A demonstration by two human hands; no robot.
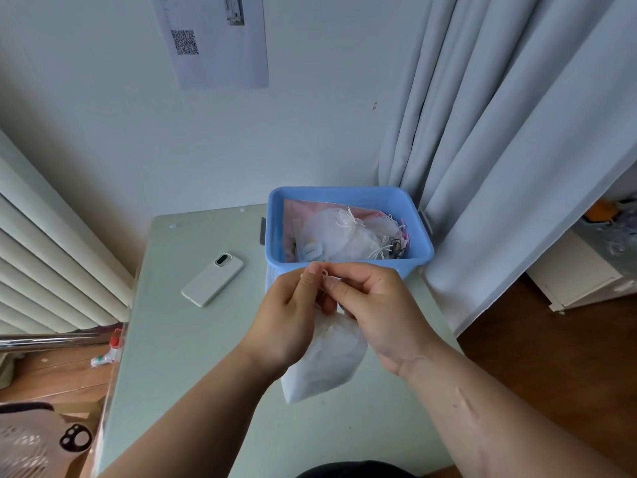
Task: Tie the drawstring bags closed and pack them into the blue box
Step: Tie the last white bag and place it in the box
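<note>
A white drawstring bag (325,363) hangs above the table between my hands. My left hand (293,315) and my right hand (375,305) each pinch its thin white drawstring (324,273) at the bag's gathered top, fingertips close together. Just behind them stands the blue box (275,236) at the table's far right. Inside it lie several tied white bags (331,236) with bow knots, on top of something pink.
A white phone (213,279) lies face down on the pale green table (193,357), left of the box. Grey curtains (499,150) hang at the right, a radiator at the left. A wall with a taped paper sheet is behind.
</note>
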